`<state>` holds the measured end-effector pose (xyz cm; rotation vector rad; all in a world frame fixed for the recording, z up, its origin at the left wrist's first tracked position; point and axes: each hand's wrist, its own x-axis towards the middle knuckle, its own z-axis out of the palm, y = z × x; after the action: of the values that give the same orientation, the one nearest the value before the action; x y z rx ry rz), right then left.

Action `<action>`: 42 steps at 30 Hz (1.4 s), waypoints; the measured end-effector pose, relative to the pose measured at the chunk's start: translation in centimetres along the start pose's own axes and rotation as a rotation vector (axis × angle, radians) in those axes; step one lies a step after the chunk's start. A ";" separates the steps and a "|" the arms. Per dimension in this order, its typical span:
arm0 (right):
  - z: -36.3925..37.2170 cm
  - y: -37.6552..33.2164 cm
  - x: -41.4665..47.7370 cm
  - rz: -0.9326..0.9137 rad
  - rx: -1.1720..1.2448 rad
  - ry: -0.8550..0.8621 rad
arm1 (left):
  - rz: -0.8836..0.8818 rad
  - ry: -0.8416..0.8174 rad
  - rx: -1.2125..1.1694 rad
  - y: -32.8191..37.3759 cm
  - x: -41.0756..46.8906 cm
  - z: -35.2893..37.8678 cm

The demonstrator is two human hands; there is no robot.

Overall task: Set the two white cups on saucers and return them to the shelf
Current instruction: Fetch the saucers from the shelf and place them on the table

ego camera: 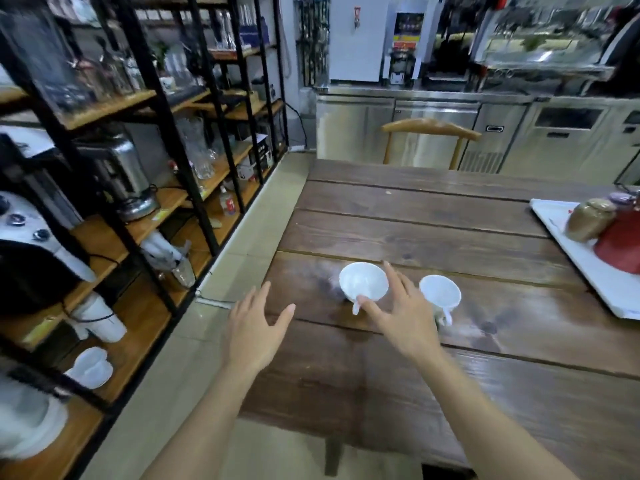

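Note:
Two white cups stand upright on the dark wooden table [433, 233]. The left cup [363, 280] has its handle toward me; the right cup [440, 292] sits a little apart with its handle at the front. My right hand [398, 313] hovers between them, fingers spread, thumb tip at the left cup's handle. My left hand [254, 327] is open over the table's left edge, holding nothing. White saucers [90, 368] lie on a low board of the shelf [138, 230] at the left.
The black-framed shelf with wooden boards holds glassware, a metal kettle [119, 174] and appliances. A white tray [595, 271] with a jar and a red object sits at the table's right edge. A wooden chair [431, 129] stands behind the table before steel counters.

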<state>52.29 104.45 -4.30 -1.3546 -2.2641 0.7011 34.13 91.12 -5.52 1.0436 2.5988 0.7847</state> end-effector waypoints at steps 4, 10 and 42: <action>3.6 -8.3 -2.7 -0.228 -0.052 -0.118 | -0.003 0.163 0.105 -7.1 -3.3 -6.4; 11.3 -21.7 -10.5 -0.513 -0.089 -0.206 | -0.204 0.371 0.173 -20.1 -11.4 -16.8; 45.0 -74.4 -46.7 -1.326 0.185 -0.825 | -1.040 1.030 0.256 -63.5 -38.0 -48.6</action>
<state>-3.89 23.46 1.15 0.7738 -2.8254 0.9345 5.87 7.39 -0.09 -1.0121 3.4066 0.7719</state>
